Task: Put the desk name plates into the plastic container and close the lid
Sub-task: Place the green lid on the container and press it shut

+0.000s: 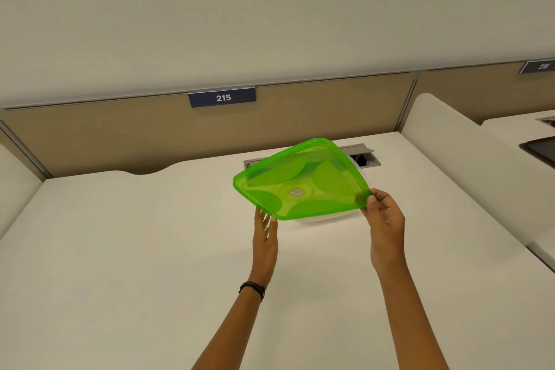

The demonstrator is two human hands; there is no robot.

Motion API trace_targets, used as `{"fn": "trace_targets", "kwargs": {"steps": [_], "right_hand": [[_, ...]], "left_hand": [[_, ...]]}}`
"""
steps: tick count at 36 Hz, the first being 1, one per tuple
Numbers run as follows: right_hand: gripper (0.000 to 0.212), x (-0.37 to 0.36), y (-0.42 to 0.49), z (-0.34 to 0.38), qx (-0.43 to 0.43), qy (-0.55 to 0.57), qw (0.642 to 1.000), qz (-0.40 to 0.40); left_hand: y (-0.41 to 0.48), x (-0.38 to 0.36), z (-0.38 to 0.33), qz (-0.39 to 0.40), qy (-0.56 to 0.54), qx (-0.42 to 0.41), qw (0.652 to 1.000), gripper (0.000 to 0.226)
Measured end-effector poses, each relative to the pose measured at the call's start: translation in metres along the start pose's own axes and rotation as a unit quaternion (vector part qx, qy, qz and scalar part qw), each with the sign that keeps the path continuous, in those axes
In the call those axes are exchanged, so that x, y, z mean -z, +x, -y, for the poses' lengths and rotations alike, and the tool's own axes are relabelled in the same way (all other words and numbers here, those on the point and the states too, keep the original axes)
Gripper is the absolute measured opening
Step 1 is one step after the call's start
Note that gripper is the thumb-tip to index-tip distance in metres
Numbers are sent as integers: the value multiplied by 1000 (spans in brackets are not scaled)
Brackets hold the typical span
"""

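The lid is thin, see-through green plastic, square with rounded corners. It is held tilted above the clear container on the white surface, probably to leave it open for loading. The right hand has a pinching grip on one corner. The left hand props the near edge with straight fingers. The name plate marked 215 is clipped to the partition, well behind the container.

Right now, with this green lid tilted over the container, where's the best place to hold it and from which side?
Grip the green lid by its rim at two opposite points, coming from the near side. It is flat, wide and tilted; the right hand pinches the right corner, so the left hand should probably take the near-left edge.
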State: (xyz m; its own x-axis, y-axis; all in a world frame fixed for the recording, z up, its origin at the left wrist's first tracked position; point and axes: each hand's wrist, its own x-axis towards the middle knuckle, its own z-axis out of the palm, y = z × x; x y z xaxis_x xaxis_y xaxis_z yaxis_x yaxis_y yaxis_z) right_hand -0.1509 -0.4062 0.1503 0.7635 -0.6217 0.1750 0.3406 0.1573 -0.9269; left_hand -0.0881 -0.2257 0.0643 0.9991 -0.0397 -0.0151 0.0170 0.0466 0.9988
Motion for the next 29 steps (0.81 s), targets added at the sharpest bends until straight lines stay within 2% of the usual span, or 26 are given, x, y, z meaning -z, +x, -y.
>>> {"fn": "trace_targets", "kwargs": {"steps": [6, 10, 17, 20, 29], "right_hand": [[23, 1, 14, -8, -46, 62, 997, -18], [21, 5, 31, -16, -59, 66, 994, -61], [14, 12, 74, -38, -59, -11, 988, -140], [21, 20, 94, -51, -58, -50, 984, -162], [24, 39, 138, -76, -63, -175, 973, -140]], "left_hand": [[12, -1, -5, -45, -9, -16, 999, 47], [22, -6, -10, -68, 0, -30, 997, 41], [46, -22, -11, -92, 33, -36, 995, 40], [56, -31, -9, -86, 39, -21, 995, 41], [76, -57, 1, -100, 80, 12, 992, 40]]}}
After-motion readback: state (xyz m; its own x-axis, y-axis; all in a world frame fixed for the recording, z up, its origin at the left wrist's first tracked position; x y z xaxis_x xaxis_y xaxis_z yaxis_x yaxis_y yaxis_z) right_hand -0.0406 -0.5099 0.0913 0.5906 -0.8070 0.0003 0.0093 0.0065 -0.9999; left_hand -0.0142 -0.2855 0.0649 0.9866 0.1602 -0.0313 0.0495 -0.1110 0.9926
